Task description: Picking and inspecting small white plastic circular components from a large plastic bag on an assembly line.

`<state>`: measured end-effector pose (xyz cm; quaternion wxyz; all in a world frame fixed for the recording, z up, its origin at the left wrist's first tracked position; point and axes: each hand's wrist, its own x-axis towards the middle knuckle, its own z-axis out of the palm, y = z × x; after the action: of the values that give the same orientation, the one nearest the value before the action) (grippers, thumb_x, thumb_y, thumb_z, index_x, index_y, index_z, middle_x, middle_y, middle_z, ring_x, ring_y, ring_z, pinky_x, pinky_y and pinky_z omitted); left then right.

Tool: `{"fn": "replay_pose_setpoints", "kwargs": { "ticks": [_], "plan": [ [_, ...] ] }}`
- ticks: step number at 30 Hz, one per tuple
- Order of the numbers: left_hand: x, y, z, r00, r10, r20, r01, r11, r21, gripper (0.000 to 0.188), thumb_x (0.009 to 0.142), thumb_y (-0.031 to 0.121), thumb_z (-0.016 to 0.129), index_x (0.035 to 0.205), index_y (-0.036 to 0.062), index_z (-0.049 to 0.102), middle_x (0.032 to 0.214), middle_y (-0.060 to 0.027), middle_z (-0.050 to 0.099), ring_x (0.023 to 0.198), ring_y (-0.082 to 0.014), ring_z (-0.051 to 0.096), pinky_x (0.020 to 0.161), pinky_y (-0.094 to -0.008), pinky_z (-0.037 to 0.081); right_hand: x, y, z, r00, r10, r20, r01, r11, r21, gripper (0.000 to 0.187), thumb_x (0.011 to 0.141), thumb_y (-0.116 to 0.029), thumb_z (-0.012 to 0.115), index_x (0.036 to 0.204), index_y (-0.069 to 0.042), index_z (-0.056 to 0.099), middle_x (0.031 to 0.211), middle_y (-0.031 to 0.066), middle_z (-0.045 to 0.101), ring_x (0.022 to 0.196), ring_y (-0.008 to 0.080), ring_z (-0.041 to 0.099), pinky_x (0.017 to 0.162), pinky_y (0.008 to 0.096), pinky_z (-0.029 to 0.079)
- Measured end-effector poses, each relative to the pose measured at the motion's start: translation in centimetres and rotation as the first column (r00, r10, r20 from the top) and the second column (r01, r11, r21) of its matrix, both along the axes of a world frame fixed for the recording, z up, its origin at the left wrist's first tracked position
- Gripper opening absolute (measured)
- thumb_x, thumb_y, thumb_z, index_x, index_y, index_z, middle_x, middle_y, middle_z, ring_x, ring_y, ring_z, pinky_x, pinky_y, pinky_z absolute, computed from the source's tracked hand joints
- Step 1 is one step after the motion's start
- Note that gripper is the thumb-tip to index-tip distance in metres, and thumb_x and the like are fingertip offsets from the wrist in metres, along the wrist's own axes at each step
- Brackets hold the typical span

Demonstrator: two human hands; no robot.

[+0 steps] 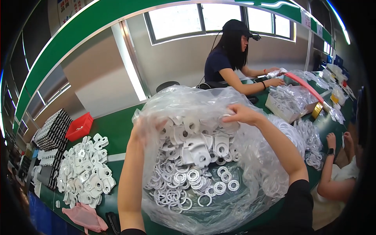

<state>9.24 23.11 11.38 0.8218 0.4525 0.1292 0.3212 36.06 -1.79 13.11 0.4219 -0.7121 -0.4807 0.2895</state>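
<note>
Rings of flat white plastic (192, 175) lie loosely in the bottom of a large, crinkled, clear plastic bag (258, 168), which gapes on a green tabletop (115, 135). White tab-shaped plastic parts with round holes (199, 150) crowd the far half of the bag, between the two hands. The left hand (148, 127) is at the bag's far left side, blurred and veiled by film, so I cannot tell whether its fingers are closed. The right hand (243, 113) is at the bag's far right side, its fingers bent and parted against the film; whether they pinch it, I cannot tell.

Left of the bag spreads a heap of similar white plastic pieces (84, 172); a crumpled pink pouch (84, 217) lies to the bag's near left. A red rectangular plastic bin (79, 127) and stacked black ridged trays (51, 131) stand to its far left. Beyond the bag, toward the right, a person in a dark cap and navy top (221, 70) reaches over a white box filled with clear packaging (280, 111).
</note>
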Motion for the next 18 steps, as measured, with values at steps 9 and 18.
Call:
{"fn": "replay_pose_setpoints", "kwargs": {
  "ticks": [9,18],
  "plan": [
    [-1.1,-7.6,1.4,0.978,0.069,0.197,-0.127,0.944,0.303,0.04,0.092,0.029,0.043,0.12,0.0013,0.05,0.105,-0.0152,0.061,0.087,-0.0271,0.061,0.074,-0.0413,0.052,0.0,-4.6,-4.2,0.948,-0.097,-0.303,0.16,0.969,0.189,0.039,0.08,-0.026,0.069,0.062,-0.016,0.036,0.068,-0.0068,0.042,0.066,0.0032,0.04,0.057,0.02,0.032],
    [6.7,-12.5,1.6,0.849,-0.304,-0.433,0.402,0.902,0.156,0.044,0.095,0.034,0.04,0.128,0.0043,0.041,0.117,-0.0147,0.053,0.092,-0.0301,0.061,0.081,-0.0444,0.052,1.4,2.2,-7.5,0.982,0.09,0.168,-0.146,0.922,0.359,0.027,0.084,-0.023,0.059,0.106,-0.007,0.061,0.097,-0.0004,0.06,0.079,0.0091,0.053,0.071,0.0261,0.044]
  ]
}}
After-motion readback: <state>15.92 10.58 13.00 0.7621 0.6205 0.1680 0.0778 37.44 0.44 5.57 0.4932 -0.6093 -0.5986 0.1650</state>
